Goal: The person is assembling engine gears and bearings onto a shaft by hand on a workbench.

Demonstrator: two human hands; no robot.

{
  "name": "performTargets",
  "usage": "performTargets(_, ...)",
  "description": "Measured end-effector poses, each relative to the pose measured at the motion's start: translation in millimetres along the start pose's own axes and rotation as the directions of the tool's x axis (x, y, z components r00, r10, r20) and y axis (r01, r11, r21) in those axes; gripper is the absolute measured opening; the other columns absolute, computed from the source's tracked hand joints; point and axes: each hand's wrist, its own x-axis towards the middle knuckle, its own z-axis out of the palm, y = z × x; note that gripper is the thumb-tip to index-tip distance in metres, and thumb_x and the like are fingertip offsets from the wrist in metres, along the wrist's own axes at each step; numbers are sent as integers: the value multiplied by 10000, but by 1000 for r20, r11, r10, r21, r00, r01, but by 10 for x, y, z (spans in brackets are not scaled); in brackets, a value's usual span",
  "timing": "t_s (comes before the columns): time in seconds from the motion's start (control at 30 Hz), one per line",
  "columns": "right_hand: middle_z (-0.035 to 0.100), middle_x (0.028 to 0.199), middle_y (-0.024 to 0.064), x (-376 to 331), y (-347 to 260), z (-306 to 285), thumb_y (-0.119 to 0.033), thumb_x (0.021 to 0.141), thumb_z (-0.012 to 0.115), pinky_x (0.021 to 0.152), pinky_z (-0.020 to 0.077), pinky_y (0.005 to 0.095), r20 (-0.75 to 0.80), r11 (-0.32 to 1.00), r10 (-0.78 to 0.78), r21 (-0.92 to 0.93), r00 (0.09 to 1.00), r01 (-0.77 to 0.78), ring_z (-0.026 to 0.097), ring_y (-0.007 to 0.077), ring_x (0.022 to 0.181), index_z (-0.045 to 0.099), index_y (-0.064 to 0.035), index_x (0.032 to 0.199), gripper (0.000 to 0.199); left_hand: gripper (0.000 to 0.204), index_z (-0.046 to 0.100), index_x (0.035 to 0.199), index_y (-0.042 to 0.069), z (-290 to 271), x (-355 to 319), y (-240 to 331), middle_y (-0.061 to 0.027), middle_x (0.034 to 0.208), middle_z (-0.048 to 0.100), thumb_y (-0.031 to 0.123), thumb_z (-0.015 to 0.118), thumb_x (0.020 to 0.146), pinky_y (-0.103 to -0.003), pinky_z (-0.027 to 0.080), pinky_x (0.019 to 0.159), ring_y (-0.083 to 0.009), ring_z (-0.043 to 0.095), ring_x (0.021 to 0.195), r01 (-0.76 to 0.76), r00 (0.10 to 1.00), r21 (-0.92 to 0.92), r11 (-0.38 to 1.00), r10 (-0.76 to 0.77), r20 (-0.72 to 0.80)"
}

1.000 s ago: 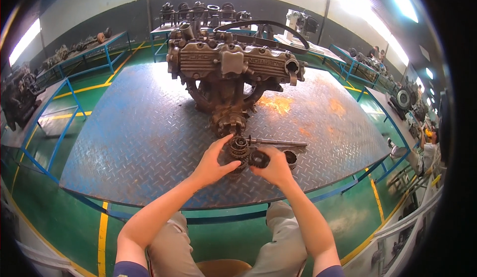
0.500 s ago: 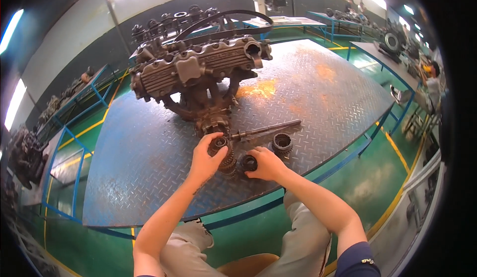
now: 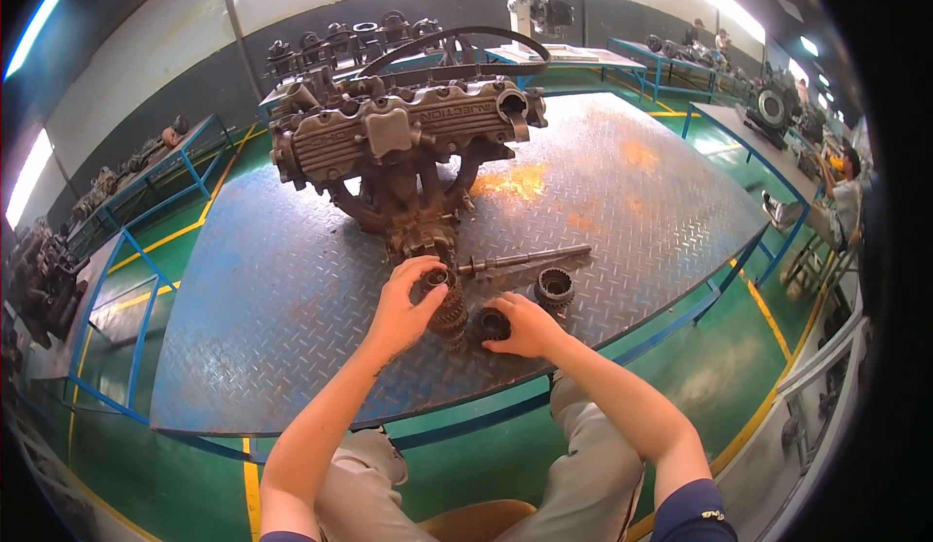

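Note:
On the metal-plated table, a stack of dark toothed gears stands upright in front of the engine. My left hand curls its thumb and fingers around the top of that stack, where a round opening shows. To the right, my right hand grips a small dark ring gear between thumb and fingers, at the table surface. Just beyond it sits a larger toothed ring gear, touched by neither hand. A long steel shaft lies behind the gears, pointing right.
A cylinder head with manifold rises at the far side of the table. A black belt arches behind it. Blue-framed benches with engine parts line both sides. At the far right a person sits by a bench.
The view has shifted slightly, so the scene sits a little differently in the picture. Both hands keep their holds, and the gears and shaft stay in place.

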Motion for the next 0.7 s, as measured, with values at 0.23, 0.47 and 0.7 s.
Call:
performTargets(0.23,566,1101,172,-29,-68,-6,-330,698,802,957,434,413,-9,999,-46,-4,999,46,520,372,1095,573,-41,1204,626,298,643,1080,26,-110,12,116,-129,1171,618,154,709,819,-348,432,952,-279,565,1107,10,990,-90,996,-22,-143)
performTargets(0.47,551,1062,152,-1,-76,-26,-318,702,809,938,426,421,-19,997,-54,-52,998,53,494,359,1053,568,-52,1186,603,260,696,972,56,-662,-48,-428,-136,1030,624,186,759,756,-398,451,918,-337,566,1038,125,985,248,961,-91,-146)
performTargets(0.7,543,1085,153,39,-57,-63,-344,697,823,952,414,421,47,995,-63,-75,997,66,474,365,1089,541,-57,1233,670,315,680,961,32,-508,-447,-847,-154,922,640,236,751,732,-417,492,787,-338,610,911,139,913,539,831,-319,256)
